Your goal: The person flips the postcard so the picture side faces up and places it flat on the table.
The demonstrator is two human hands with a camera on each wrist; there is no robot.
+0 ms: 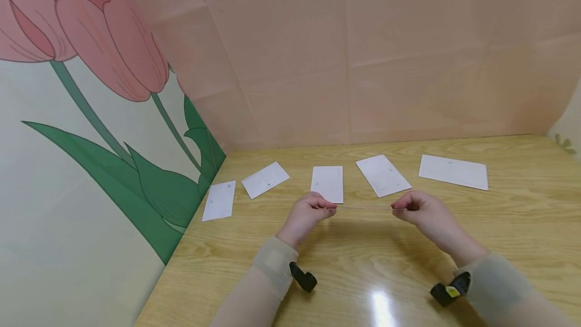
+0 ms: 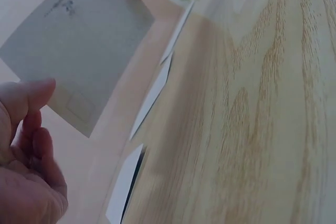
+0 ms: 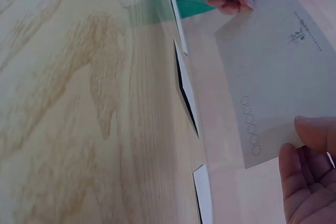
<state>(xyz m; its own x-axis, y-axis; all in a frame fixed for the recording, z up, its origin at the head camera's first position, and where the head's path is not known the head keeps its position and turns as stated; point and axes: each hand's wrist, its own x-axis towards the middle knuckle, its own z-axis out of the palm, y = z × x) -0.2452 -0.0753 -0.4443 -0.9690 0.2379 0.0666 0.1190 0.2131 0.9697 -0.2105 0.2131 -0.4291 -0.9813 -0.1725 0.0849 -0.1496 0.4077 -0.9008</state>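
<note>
Between my two hands a postcard [image 1: 363,207] is stretched flat above the table, seen nearly edge-on in the head view. My left hand [image 1: 307,218] pinches its left end between thumb and fingers, and my right hand [image 1: 426,221] pinches the right end. Seen from the left wrist, the postcard [image 2: 84,51] bears a small dark print and a faint stamp box. In the right wrist view the same postcard [image 3: 283,72] carries a column of small circles along one side. Its top face is out of sight in the head view.
Several white cards lie along the back of the wooden table [image 1: 363,256]: a far-left card [image 1: 219,201], a tilted card [image 1: 265,179], a middle card [image 1: 327,180], a slanted card [image 1: 383,175] and a far-right card [image 1: 453,171]. A pink-covered wall [image 1: 290,64] stands behind, a tulip-printed wall [image 1: 68,191] at left.
</note>
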